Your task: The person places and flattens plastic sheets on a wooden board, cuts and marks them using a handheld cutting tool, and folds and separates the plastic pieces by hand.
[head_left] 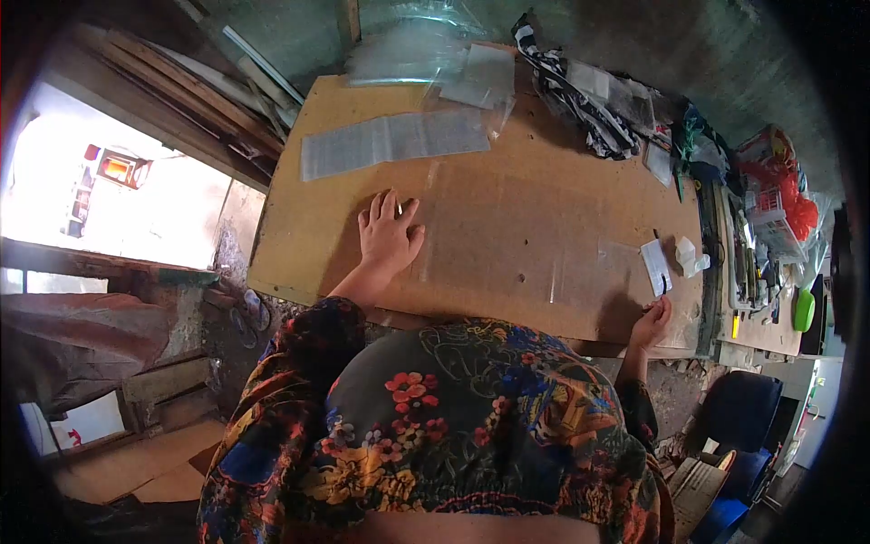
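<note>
My left hand (390, 238) lies on the brown board tabletop (344, 208) with its fingers spread, at the left edge of a large clear plastic sheet (494, 227). A small pale spot shows by its fingers, too small to name. At the right, my right hand (654, 324) is closed with its fingers curled, close to the lower end of a white card (654, 265) with a small black strip on it. What those fingers pinch, if anything, I cannot make out. A crumpled white piece (691, 257) sits just right of the card.
A translucent plastic strip (394, 145) lies beyond my left hand. Clear plastic sheets (408, 59) pile at the back edge, with black-and-white cloth (607, 127) at the back right. Tools, a basket (775, 213) and a green item (804, 310) line the right side.
</note>
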`<state>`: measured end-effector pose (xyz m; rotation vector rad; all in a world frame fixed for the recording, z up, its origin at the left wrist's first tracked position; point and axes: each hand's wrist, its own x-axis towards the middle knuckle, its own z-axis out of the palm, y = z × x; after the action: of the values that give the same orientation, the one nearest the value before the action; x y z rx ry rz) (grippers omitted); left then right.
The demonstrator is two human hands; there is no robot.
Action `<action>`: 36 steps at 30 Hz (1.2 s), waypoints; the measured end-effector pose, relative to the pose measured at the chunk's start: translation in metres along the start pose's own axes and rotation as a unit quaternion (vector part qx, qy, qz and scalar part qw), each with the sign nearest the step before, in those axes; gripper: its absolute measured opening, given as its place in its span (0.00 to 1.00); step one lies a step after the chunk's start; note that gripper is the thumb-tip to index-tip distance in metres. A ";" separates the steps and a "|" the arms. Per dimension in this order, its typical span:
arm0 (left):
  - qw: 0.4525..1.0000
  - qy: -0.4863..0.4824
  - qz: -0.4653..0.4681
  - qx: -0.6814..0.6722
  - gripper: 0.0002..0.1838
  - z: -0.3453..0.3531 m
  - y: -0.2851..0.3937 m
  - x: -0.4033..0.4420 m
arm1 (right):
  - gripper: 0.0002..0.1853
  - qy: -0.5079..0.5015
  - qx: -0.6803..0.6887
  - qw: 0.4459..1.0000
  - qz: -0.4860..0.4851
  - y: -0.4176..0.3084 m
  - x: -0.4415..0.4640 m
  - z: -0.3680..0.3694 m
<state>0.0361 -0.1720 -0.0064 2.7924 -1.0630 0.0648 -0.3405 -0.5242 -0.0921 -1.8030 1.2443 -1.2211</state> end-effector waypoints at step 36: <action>0.997 0.013 -0.027 -0.067 0.27 -0.008 0.003 -0.002 | 0.07 -0.426 0.017 0.798 -0.427 -0.242 -0.098 0.237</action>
<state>0.0327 -0.1712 0.0012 2.6901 -0.9493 0.0239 -0.0470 -0.3479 -0.0061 -2.5358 -0.1519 -0.5928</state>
